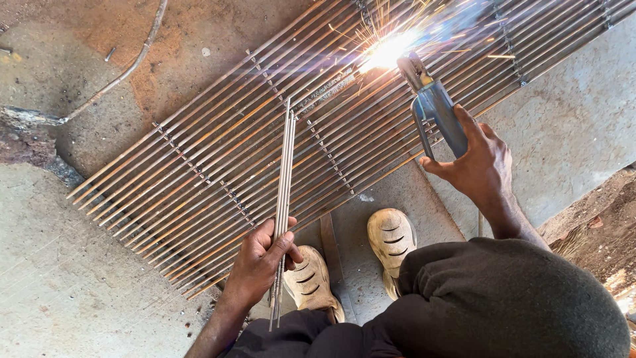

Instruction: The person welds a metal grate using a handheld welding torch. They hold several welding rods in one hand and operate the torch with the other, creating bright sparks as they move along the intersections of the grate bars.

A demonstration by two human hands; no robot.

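Both hands are closed on tools: the right hand [480,162] grips a blue-grey electrode holder [437,113], its tip at a bright arc [387,52] throwing sparks on the steel grille [199,172]. The left hand [262,262] clasps a bundle of welding rods [285,185], held upright over the grille's near edge. The grille lies slantwise across the concrete floor [73,285], just beyond two tan shoes [391,235].
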